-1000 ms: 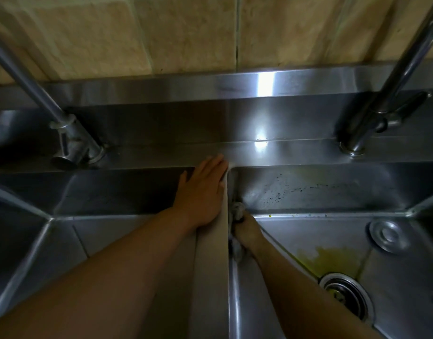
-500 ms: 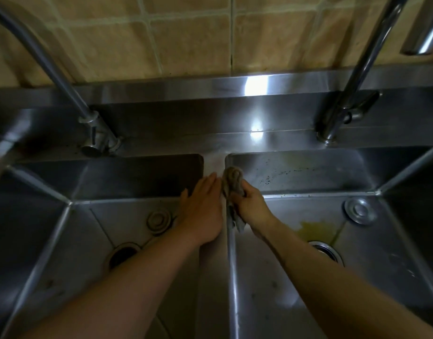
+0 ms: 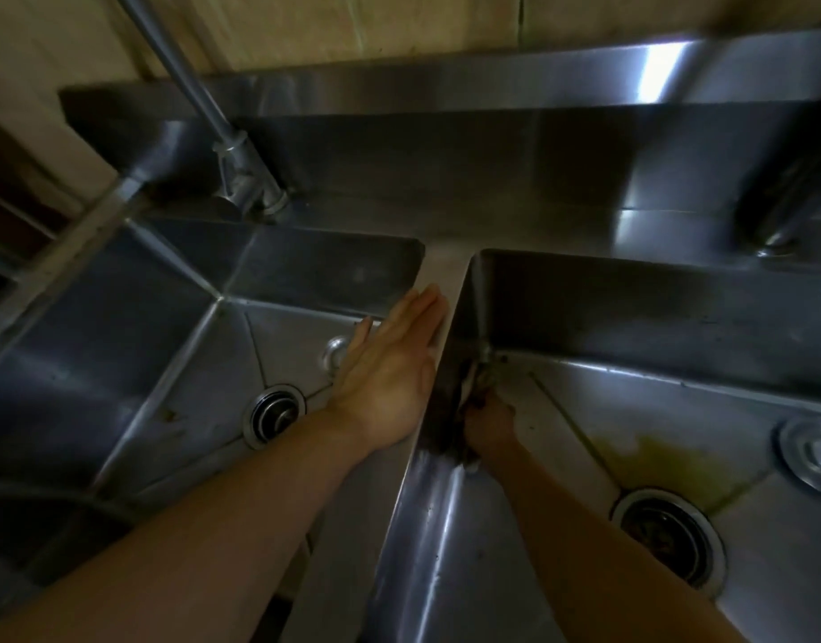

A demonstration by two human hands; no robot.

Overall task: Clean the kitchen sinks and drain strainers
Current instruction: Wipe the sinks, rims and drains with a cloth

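Now my right hand (image 3: pixel 487 422) has gone lower into the right sink (image 3: pixel 654 410), gripping the cloth (image 3: pixel 473 387) against its wall; my left hand (image 3: pixel 390 378) rests flat, fingers straight, on the divider (image 3: pixel 441 266) beside it.

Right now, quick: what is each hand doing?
Left hand: open, flat on the divider between the sinks.
Right hand: gripping a cloth against the right sink's wall.
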